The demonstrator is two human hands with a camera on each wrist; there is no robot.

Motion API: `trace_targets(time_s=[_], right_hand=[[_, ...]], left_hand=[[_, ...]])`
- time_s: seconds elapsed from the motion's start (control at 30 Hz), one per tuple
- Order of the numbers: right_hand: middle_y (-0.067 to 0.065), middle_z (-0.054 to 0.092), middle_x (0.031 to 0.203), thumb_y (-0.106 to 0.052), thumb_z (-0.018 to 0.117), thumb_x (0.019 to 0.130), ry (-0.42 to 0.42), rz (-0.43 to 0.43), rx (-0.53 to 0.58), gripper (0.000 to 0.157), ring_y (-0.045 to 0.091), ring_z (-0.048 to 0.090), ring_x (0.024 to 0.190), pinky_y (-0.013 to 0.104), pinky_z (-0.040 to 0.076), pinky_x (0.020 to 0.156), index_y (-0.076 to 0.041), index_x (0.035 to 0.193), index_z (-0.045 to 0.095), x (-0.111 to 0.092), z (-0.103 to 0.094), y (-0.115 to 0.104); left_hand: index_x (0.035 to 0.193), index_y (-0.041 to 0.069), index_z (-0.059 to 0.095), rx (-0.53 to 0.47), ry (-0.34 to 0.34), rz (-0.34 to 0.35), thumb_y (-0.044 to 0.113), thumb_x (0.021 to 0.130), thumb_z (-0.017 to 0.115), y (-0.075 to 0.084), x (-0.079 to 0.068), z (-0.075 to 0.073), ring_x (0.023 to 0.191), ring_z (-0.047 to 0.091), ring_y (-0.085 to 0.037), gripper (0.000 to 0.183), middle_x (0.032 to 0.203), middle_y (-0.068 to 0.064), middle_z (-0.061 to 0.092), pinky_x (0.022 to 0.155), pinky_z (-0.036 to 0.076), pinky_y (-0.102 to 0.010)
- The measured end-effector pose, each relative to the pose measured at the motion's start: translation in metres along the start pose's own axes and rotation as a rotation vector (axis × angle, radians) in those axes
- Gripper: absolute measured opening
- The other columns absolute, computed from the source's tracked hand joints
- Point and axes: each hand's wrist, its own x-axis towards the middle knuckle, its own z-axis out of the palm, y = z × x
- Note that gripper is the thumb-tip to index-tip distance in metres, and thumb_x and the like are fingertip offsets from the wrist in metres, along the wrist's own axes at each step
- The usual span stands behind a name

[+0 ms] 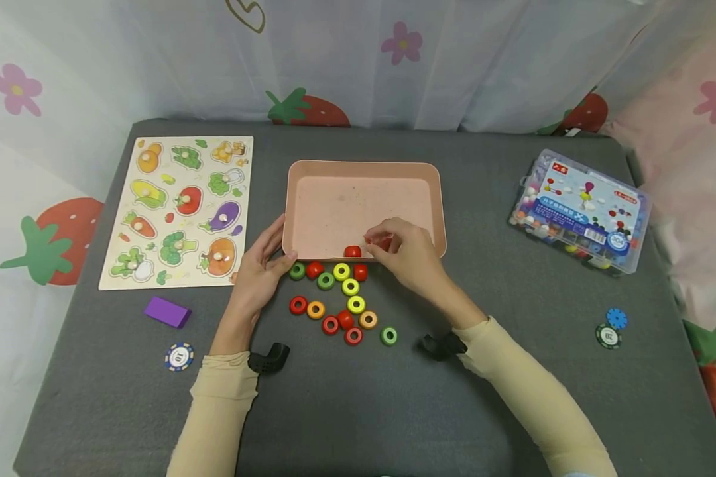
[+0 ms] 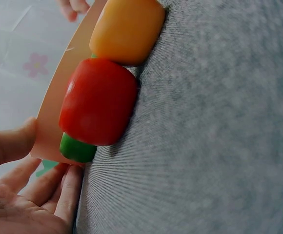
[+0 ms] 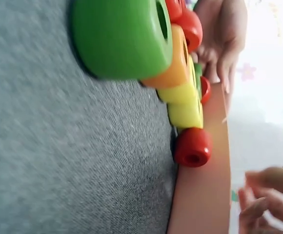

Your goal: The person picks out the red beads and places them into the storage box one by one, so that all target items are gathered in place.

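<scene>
A shallow pink tray (image 1: pixel 358 205) sits mid-table. My left hand (image 1: pixel 259 271) holds its front left corner, thumb at the rim and fingers along the outer side. Over the tray's front right part, my right hand (image 1: pixel 408 255) pinches a red bead (image 1: pixel 385 244), mostly covered by the fingers. Just left of those fingertips, another red bead (image 1: pixel 353 252) lies inside the tray against the front wall. In front of the tray are several loose ring beads, among them a yellow bead (image 1: pixel 350 287), an orange bead (image 1: pixel 316 309) and a green bead (image 1: pixel 389 336).
A vegetable puzzle board (image 1: pixel 176 212) lies to the left, with a purple block (image 1: pixel 167 312) and a poker chip (image 1: pixel 179 356) below it. On the right are a clear plastic box (image 1: pixel 581 211), a blue disc (image 1: pixel 617 318) and a dark chip (image 1: pixel 608 336).
</scene>
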Motion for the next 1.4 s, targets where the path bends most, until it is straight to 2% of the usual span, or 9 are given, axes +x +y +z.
trace_targets(time_s=[0.1,0.2,0.3,0.47,0.63,0.8,1.03,1.27,1.4], right_hand=[[-0.003,0.062,0.074,-0.014,0.077,0.088,-0.078,-0.065,0.001,0.011,0.014,0.05,0.059,0.027,0.04,0.056,-0.012,0.099,0.076,-0.008,0.0,-0.004],[-0.007,0.062,0.071,-0.016,0.076,0.089,-0.173,-0.066,-0.021,0.011,0.011,0.05,0.057,0.027,0.04,0.056,-0.014,0.1,0.077,-0.016,0.0,-0.007],[-0.01,0.065,0.073,-0.018,0.077,0.089,-0.246,-0.044,-0.084,0.021,0.01,0.051,0.057,0.027,0.04,0.056,-0.016,0.11,0.078,-0.022,0.0,-0.007],[-0.011,0.065,0.077,-0.021,0.077,0.089,-0.345,-0.019,-0.195,0.042,0.006,0.054,0.063,0.028,0.043,0.062,-0.02,0.13,0.068,-0.028,0.003,-0.001],[-0.01,0.064,0.077,-0.024,0.08,0.087,-0.38,0.007,-0.217,0.033,0.006,0.056,0.068,0.029,0.045,0.065,-0.019,0.118,0.07,-0.033,0.007,0.004],[-0.01,0.062,0.076,-0.028,0.082,0.085,-0.352,-0.012,-0.215,0.028,0.006,0.054,0.065,0.028,0.043,0.062,-0.019,0.108,0.069,-0.035,0.007,0.006],[-0.01,0.063,0.076,-0.033,0.081,0.085,-0.229,-0.083,-0.159,0.023,0.008,0.054,0.061,0.028,0.043,0.057,-0.021,0.101,0.07,-0.032,-0.002,-0.001],[0.001,0.066,0.091,-0.018,0.077,0.088,-0.03,-0.145,0.017,0.027,0.018,0.058,0.076,0.033,0.048,0.065,-0.009,0.112,0.069,-0.017,-0.005,0.005],[0.005,0.068,0.099,-0.01,0.077,0.087,0.054,-0.107,0.024,0.028,0.027,0.057,0.08,0.037,0.046,0.068,-0.007,0.114,0.069,-0.004,-0.006,0.016]], left_hand=[[0.157,0.026,0.034,0.0,-0.005,0.003,0.01,0.098,0.064,0.0,0.0,0.0,0.139,0.048,-0.026,0.068,0.158,-0.002,0.041,0.112,0.037,-0.045],[0.157,0.026,0.033,-0.001,-0.009,0.004,0.01,0.098,0.063,0.001,-0.001,0.0,0.14,0.047,-0.025,0.068,0.158,-0.002,0.041,0.111,0.039,-0.042],[0.157,0.027,0.033,0.0,-0.009,0.002,0.01,0.099,0.063,0.0,-0.001,0.0,0.14,0.047,-0.024,0.068,0.158,-0.002,0.041,0.11,0.039,-0.04],[0.157,0.028,0.034,-0.002,-0.008,-0.006,0.012,0.099,0.063,0.0,-0.001,-0.001,0.14,0.046,-0.024,0.067,0.158,-0.001,0.041,0.112,0.037,-0.044],[0.157,0.027,0.034,-0.003,-0.002,-0.002,0.011,0.099,0.063,0.0,-0.001,-0.001,0.14,0.046,-0.025,0.067,0.158,-0.002,0.041,0.113,0.035,-0.047],[0.157,0.027,0.034,0.002,-0.002,0.001,0.009,0.099,0.063,0.0,0.0,0.0,0.14,0.046,-0.025,0.068,0.158,-0.002,0.041,0.113,0.035,-0.047],[0.157,0.028,0.034,0.005,-0.005,-0.003,0.011,0.099,0.063,0.0,0.0,0.0,0.14,0.047,-0.025,0.068,0.158,-0.001,0.041,0.112,0.037,-0.046],[0.157,0.029,0.034,0.003,-0.003,-0.012,0.012,0.099,0.064,0.001,0.0,0.0,0.138,0.049,-0.026,0.068,0.158,-0.001,0.041,0.11,0.039,-0.044],[0.157,0.028,0.033,0.002,-0.004,-0.01,0.012,0.099,0.064,0.001,-0.001,0.001,0.137,0.05,-0.027,0.068,0.158,-0.001,0.041,0.109,0.042,-0.039]])
